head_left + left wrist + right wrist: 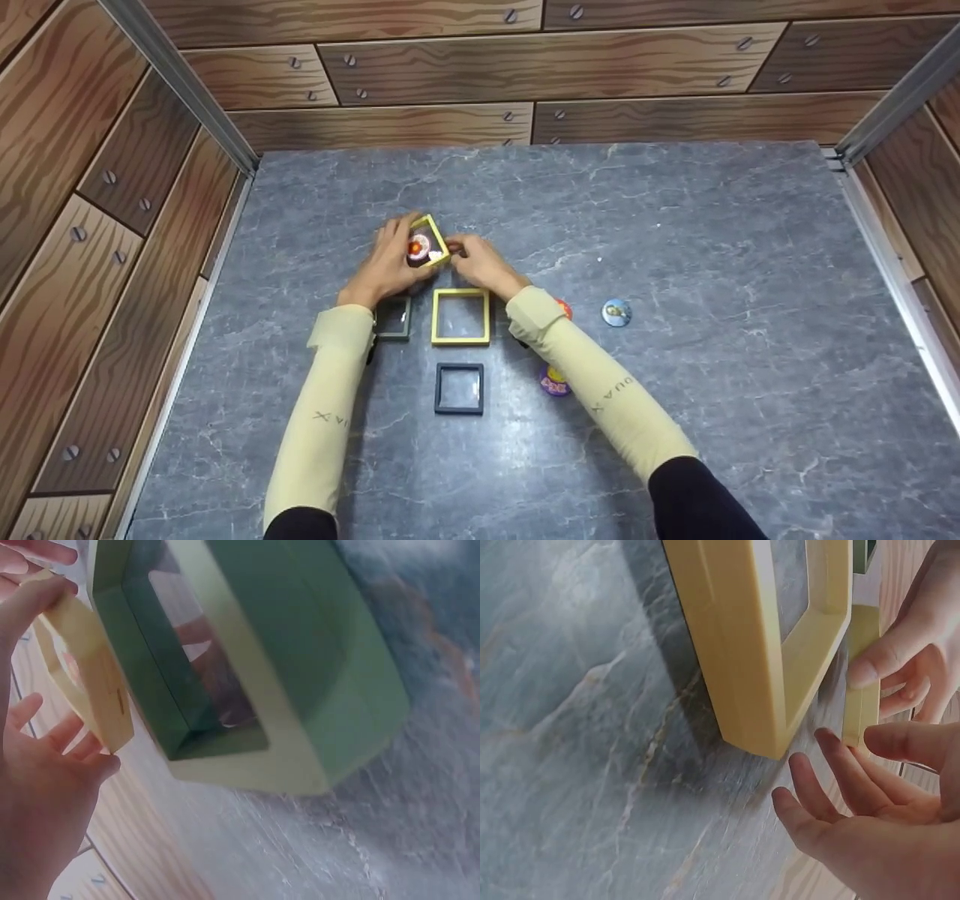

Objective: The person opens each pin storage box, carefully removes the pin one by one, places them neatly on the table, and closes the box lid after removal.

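Observation:
My left hand (390,259) grips a small yellow display frame (439,238) from its left side, tilted. A round white badge with a red and orange centre (418,247) sits in its window. My right hand (480,262) meets the same frame at its right corner. In the right wrist view, the right thumb and index finger pinch the frame's (862,701) lower end while the other fingers spread loosely. A larger yellow frame (460,343) and a green frame (405,322), partly behind the left wrist, stand nearer.
A dark blue frame (459,411) lies in front of the yellow one. A blue badge (616,313) lies to the right. A red badge (564,308) and a purple badge (555,382) are partly hidden by the right sleeve. Wood-patterned walls (450,67) surround the grey table (712,225).

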Tool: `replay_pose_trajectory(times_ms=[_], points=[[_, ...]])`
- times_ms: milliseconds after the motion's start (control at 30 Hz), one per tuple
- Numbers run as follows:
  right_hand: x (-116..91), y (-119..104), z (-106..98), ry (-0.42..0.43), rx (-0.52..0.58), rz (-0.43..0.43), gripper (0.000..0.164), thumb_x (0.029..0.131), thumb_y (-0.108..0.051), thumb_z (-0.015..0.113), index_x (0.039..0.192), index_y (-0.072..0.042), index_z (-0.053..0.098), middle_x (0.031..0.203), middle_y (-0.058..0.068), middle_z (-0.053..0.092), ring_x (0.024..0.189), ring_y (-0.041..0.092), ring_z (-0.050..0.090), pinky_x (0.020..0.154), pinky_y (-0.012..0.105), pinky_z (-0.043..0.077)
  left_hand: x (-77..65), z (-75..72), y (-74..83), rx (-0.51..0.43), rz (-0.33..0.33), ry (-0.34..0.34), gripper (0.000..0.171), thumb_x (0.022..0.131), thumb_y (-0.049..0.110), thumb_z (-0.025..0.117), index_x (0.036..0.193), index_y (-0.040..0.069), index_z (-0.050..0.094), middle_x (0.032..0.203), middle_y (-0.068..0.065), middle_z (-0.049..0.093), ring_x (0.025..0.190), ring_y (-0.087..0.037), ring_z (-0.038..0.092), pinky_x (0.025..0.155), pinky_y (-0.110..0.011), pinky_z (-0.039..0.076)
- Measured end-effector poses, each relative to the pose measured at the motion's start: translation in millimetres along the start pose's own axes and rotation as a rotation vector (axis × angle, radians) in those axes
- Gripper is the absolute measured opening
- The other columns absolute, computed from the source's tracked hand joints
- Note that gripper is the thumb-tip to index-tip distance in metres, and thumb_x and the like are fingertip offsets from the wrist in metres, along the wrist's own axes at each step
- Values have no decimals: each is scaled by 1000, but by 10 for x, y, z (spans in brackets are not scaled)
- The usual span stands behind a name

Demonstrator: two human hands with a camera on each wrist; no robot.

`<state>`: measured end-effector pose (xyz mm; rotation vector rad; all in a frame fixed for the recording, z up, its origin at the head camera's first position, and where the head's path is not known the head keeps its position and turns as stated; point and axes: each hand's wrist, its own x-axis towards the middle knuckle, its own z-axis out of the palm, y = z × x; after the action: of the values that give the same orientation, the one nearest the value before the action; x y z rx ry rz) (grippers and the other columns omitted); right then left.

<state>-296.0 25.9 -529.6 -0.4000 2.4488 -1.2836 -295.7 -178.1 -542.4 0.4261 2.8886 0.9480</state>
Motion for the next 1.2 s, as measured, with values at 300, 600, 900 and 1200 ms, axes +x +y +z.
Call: replay_pose_trajectory(times_ms=[300,600,900,1200], points=[[-31,2,-50,-6,37,-4,43,106,-7,49,147,1,60,145,18,66,137,30,62,120,40,50,-87,-61,57,-31,45,-22,100,80,22,88,163,10,34,152,-20,47,140,-38,45,122,-51,42],[-64,-2,-82,23,96,-1,36,109,-16,54,139,-2,67,141,17,69,133,29,64,117,41,51,-209,-135,132,-63,104,-32,101,79,18,88,163,6,34,150,-20,47,135,-35,50,121,-49,46],[-133,16,-122,-4,117,-32,31,106,-18,62,131,-3,72,135,16,72,126,30,68,112,40,54,-325,-147,152,-84,132,-30,104,78,15,90,164,4,33,154,-21,46,136,-35,52,120,-49,47],[-248,42,-162,-59,175,-47,31,104,-19,65,128,0,72,136,19,72,129,32,67,117,40,52,-456,-132,221,-99,138,-58,105,79,16,91,164,1,32,157,-21,43,140,-35,52,124,-49,45]])
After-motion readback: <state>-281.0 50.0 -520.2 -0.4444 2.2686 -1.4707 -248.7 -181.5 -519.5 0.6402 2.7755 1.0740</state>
